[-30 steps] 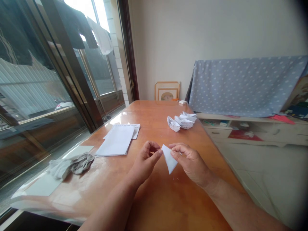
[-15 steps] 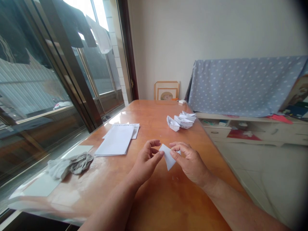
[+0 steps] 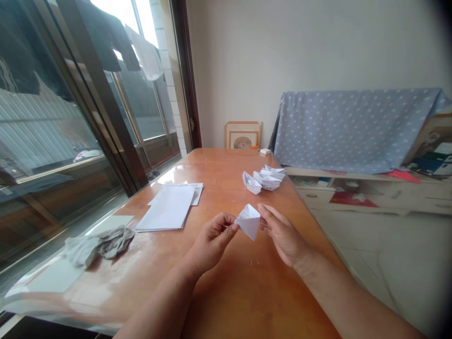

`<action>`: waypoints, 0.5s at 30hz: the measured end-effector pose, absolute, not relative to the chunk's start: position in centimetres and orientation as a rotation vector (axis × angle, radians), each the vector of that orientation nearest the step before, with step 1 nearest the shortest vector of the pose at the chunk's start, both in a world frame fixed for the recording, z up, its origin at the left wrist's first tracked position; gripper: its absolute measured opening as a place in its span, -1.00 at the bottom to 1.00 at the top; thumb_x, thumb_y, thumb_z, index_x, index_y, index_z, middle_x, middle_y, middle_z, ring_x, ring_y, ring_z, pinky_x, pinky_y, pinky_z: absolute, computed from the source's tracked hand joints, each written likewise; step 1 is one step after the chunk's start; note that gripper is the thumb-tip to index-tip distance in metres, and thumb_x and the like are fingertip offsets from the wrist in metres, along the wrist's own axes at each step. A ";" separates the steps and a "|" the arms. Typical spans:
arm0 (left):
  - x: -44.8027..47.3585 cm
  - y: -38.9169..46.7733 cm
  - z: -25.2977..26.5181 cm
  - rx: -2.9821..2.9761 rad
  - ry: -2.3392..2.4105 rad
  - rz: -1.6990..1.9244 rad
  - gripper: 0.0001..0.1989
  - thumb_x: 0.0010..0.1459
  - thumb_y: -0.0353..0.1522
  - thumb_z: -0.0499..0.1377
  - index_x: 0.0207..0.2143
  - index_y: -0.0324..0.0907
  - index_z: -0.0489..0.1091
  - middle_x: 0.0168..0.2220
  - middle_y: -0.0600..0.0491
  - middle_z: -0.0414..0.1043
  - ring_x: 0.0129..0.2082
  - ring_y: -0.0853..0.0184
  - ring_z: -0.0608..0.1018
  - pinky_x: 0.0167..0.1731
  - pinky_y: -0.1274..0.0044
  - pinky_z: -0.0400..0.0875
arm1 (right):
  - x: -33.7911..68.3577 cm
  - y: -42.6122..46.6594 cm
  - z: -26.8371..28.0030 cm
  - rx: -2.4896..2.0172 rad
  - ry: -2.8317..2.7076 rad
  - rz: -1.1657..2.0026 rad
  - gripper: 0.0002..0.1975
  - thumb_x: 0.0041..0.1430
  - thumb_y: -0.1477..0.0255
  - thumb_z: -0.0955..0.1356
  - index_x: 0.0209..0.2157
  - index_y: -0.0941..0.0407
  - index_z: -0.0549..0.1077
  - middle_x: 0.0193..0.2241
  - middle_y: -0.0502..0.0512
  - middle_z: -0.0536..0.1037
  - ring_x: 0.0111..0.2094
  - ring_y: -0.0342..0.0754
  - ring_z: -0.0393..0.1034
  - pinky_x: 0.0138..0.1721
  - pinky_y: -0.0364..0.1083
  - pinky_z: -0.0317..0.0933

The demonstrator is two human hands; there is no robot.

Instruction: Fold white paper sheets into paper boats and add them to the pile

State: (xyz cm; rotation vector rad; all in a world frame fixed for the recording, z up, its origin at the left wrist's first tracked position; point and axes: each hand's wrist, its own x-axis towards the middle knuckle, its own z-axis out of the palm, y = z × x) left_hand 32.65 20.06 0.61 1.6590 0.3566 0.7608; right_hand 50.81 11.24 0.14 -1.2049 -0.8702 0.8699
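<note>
A small piece of folded white paper (image 3: 249, 227), its top spread into a pocket with print showing inside, is held above the wooden table. My left hand (image 3: 219, 235) pinches its left corner between thumb and forefinger. At the right corner my right hand (image 3: 282, 235) has its thumb and fingers closed about the edge, the fingertips partly behind the paper. Farther along the table, toward its right side, stand several folded paper boats (image 3: 264, 179) close together.
Left of my hands lies a stack of white paper sheets (image 3: 167, 207). A crumpled grey cloth (image 3: 100, 246) rests nearer on the left. A small white box (image 3: 264, 151) sits at the table's far end. Tiny scraps dot the tabletop (image 3: 240, 292).
The folded paper has gone from a flat diamond to an opened pocket. My right hand has shifted from its front face to its right corner. The view has turned slightly.
</note>
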 end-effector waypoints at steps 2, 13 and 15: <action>32.6 20.1 0.5 1.685 0.364 0.766 -0.82 0.30 -0.24 0.18 -0.26 -0.19 0.38 -0.30 0.05 0.39 -0.27 0.33 0.40 -0.19 0.48 0.29 | 50.5 11.1 0.5 -1.142 -0.966 1.005 -0.54 0.25 -0.02 0.30 -0.13 0.08 0.48 -0.18 0.10 0.54 -0.13 0.04 0.38 -0.08 -0.02 0.26; 32.5 20.8 -0.2 1.826 0.451 0.894 -0.82 0.26 -0.22 0.20 -0.26 -0.16 0.42 -0.07 -0.06 0.39 -0.01 0.18 0.41 -0.03 0.40 0.31 | 49.7 10.9 0.1 -1.115 -1.063 1.093 -0.40 0.07 0.25 0.52 0.13 0.02 0.36 -0.02 0.09 0.52 -0.03 0.05 0.36 -0.03 -0.03 0.23; 32.5 20.8 -0.2 1.781 0.471 0.863 -0.81 0.25 -0.22 0.22 -0.24 -0.15 0.43 0.05 -0.08 0.37 0.03 0.16 0.41 -0.03 0.40 0.32 | 49.5 10.9 -0.2 -1.132 -1.058 1.094 -0.44 0.09 0.27 0.51 0.11 0.02 0.37 -0.05 0.08 0.53 -0.07 0.03 0.38 -0.07 -0.04 0.25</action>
